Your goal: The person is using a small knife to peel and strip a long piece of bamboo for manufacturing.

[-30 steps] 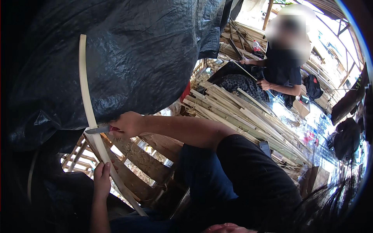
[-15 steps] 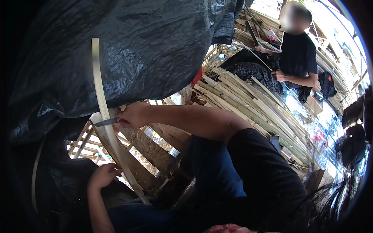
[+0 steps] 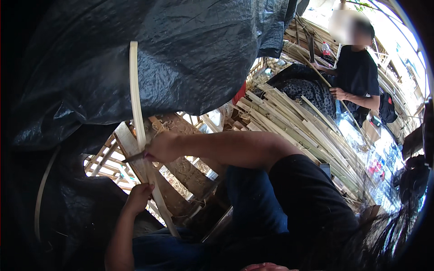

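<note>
A long pale strip of bamboo or wood (image 3: 134, 90) runs from the black tarp down toward my lap. My right hand (image 3: 163, 147) is closed round the handle of a knife (image 3: 132, 158), and its blade lies across the strip. The handle is mostly hidden in my fingers. Closer to me, my left hand (image 3: 140, 198) is closed at the strip's edge, with thumb and fingers pinching it. Beneath the strip are worn wooden boards (image 3: 183, 178) with thin curled shavings on them.
The black tarp (image 3: 190, 58) hangs ahead of me. To the right lies a pile of bamboo strips (image 3: 294, 122), with a phone (image 3: 325, 169) beside it. At the far right a person (image 3: 357, 72) in a black shirt holds a long strip and a broad dark blade.
My right hand and the knife have come nearer to me along the strip. My left hand has closed on the strip. The person has shifted the dark blade upright. The view has swung slightly.
</note>
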Action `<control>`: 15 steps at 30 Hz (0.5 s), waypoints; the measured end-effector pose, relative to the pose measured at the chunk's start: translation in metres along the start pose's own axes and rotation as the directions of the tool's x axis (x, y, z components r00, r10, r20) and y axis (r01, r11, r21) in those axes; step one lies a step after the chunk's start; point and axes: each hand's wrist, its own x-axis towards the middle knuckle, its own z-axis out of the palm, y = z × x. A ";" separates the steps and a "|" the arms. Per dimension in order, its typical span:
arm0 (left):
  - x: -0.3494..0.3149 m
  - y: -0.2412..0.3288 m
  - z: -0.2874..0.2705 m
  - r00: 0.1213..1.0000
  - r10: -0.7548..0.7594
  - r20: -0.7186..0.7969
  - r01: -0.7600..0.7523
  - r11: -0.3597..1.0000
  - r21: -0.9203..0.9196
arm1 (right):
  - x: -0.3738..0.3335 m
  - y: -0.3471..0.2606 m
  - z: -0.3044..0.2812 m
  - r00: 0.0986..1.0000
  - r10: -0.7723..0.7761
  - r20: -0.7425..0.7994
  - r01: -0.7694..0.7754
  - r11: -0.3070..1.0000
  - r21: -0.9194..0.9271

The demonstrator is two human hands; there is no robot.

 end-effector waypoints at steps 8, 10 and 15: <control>0.002 0.039 -0.004 0.886 0.140 -0.443 -0.298 0.902 -0.312 | -0.010 0.010 -0.022 0.889 -0.017 -0.458 0.057 0.996 0.074; 0.009 0.045 0.001 0.783 0.221 -0.582 -0.457 0.839 -0.296 | -0.013 0.005 -0.018 0.899 -0.147 -0.412 0.157 0.988 -0.008; 0.008 0.081 -0.001 0.801 0.069 -0.594 -0.446 0.732 -0.516 | -0.019 0.033 -0.039 0.789 -0.131 -0.600 0.137 0.990 -0.036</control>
